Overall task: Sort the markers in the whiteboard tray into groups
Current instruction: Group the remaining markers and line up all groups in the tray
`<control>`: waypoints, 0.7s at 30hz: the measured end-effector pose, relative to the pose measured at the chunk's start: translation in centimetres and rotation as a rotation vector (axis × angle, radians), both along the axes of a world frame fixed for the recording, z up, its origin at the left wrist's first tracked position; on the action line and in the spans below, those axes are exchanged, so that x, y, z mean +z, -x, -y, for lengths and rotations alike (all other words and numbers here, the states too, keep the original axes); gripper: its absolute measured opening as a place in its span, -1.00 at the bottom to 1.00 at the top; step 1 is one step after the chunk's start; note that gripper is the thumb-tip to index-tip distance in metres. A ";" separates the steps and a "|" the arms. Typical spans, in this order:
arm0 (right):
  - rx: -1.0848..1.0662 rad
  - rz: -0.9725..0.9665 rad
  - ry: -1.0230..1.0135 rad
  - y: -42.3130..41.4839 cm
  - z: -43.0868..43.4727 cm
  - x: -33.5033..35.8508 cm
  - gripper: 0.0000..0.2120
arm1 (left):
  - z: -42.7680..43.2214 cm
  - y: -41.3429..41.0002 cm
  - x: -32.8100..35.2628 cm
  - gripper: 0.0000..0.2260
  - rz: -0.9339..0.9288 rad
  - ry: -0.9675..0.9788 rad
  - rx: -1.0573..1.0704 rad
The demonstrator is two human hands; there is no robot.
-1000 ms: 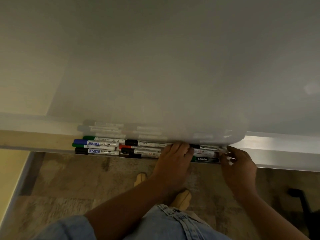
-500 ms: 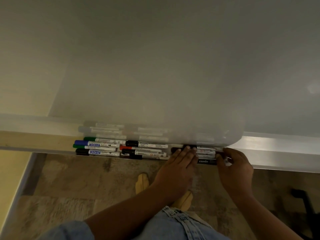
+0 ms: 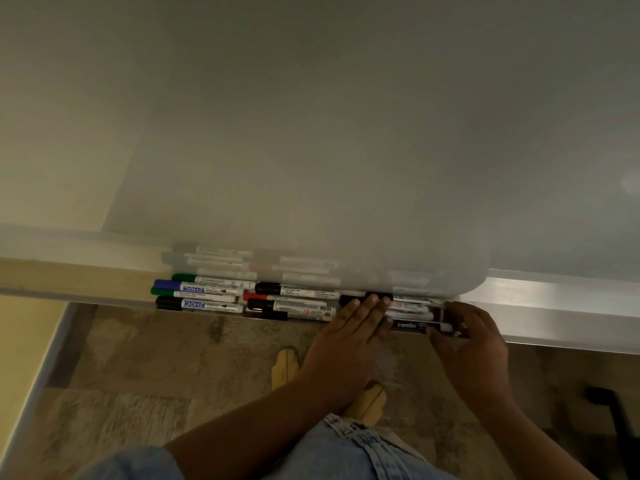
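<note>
Left hand flat on markers, right hand pinching camlin marker (whiteboard above)

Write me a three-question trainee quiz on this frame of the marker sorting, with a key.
1. True or false: the left hand lies with straight fingers on markers in the whiteboard tray.
2. Which word is printed on the black marker that the right hand pinches? A) DOMS B) camlin C) Refilo
3. Fill in: along with the blue-capped marker, the group farthest from the hands holds ___ green-capped markers.
Key: 1 true; 2 B; 3 two.
</note>
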State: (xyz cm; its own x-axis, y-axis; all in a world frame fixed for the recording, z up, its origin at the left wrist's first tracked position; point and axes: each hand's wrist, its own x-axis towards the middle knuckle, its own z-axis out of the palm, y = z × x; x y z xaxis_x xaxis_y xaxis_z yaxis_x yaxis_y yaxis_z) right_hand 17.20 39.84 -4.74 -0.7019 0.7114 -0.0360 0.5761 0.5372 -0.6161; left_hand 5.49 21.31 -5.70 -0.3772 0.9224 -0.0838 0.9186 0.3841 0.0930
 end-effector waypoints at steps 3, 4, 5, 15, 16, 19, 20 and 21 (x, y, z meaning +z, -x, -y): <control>0.010 0.020 -0.013 0.2 0.1 -0.1 -0.51 | 0.4 0.1 0.2 -0.43 -0.018 -0.055 -0.018; 0.012 0.025 -0.015 0.2 0.2 -0.2 -0.51 | 0.6 0.2 0.4 -0.45 -0.012 -0.090 -0.034; 0.013 0.028 -0.017 0.2 0.2 -0.2 -0.51 | 0.9 0.2 0.8 -0.47 0.007 -0.132 -0.032; -0.149 -0.017 0.100 1.7 1.6 0.3 -0.53 | 12.0 6.6 2.9 -0.52 0.272 -0.878 1.120; -0.168 -0.004 0.109 1.9 1.8 0.2 -0.52 | 13.0 7.4 2.7 -0.49 0.309 -0.917 1.230; -0.206 0.065 0.051 2.7 2.7 0.0 -0.49 | 14.7 9.2 2.4 -0.45 0.499 -0.926 1.539; -0.217 0.079 0.040 2.9 3.0 0.0 -0.47 | 14.9 9.6 2.2 -0.47 0.523 -0.921 1.565; -0.228 0.087 0.036 3.0 3.3 0.0 -0.46 | 15.0 10.0 2.1 -0.51 0.527 -0.917 1.542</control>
State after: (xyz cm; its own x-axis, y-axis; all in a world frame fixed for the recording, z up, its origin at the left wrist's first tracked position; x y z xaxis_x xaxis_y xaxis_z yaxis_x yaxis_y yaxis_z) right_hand 14.17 36.53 -4.70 -0.5164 0.8482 -0.1176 0.7317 0.3658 -0.5751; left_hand -4.51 6.30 -3.57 -0.9195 -0.3421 -0.1936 -0.3326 0.4145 0.8471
